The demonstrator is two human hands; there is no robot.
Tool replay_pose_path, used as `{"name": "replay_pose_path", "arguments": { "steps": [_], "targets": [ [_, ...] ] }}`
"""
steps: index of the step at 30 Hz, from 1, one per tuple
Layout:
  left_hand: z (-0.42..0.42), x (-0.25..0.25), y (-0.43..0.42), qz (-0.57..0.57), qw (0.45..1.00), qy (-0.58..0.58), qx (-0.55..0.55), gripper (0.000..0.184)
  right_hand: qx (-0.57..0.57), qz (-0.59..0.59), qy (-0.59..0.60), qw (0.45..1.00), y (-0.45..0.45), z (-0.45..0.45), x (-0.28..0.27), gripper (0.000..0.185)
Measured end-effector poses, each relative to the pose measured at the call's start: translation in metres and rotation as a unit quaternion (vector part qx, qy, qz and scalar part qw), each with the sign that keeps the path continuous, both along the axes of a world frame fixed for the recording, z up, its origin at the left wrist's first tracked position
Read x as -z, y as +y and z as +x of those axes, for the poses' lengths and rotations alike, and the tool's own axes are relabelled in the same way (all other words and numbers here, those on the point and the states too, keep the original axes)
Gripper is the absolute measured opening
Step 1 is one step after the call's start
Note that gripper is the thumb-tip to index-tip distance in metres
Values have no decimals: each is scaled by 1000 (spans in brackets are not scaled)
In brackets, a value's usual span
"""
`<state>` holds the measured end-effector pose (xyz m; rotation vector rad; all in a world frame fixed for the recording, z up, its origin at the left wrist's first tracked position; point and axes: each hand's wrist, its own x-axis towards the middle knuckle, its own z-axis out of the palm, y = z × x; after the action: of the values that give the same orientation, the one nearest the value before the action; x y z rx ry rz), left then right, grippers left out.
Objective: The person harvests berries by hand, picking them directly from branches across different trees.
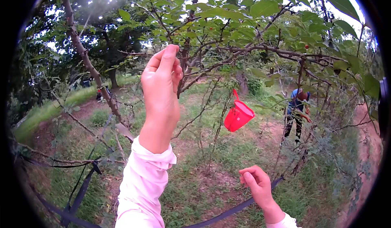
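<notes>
My left hand [162,77] is raised in front of the branches, its thumb and fingers pinched together near a twig. Whatever lies between the fingertips is too small to make out. Lower right, my right hand [259,187] has its fingers curled, thumb close to the forefinger, and what it holds, if anything, is hidden. A red bucket [239,116] hangs tilted from a branch between and beyond the hands. Small red berries, one at the upper right [306,47], show among the green leaves [264,9].
Thorny branches [260,49] cross the upper view, and a thicker trunk [83,53] rises at left. Dark straps [240,205] run low across the grass. A person in blue [297,101] bends among bushes at right, beside a dirt path [368,146].
</notes>
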<state>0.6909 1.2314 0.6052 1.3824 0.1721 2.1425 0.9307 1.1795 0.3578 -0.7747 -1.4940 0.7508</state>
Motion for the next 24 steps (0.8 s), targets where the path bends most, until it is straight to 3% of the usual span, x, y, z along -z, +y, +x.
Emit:
{"name": "replay_pose_path", "arguments": {
  "steps": [2, 7, 12, 19, 24],
  "targets": [
    [-2, -4, 10, -24, 992, 34, 116, 28, -25, 36, -2, 999, -5, -13, -28, 17],
    [22, -28, 33, -68, 990, 57, 109, 26, -91, 93, -69, 989, -21, -34, -45, 16],
    [30, -48, 42, -79, 990, 51, 110, 21, -148, 45, -81, 985, -24, -40, -10, 18],
    [43, -61, 48, -69, 991, 115, -1, 31, -176, -79, -33, 981, -22, -31, 19, 23],
    [49, -64, 48, -65, 993, 95, -31, 30, -187, -125, -16, 974, -24, -25, 28, 24]
  ]
}}
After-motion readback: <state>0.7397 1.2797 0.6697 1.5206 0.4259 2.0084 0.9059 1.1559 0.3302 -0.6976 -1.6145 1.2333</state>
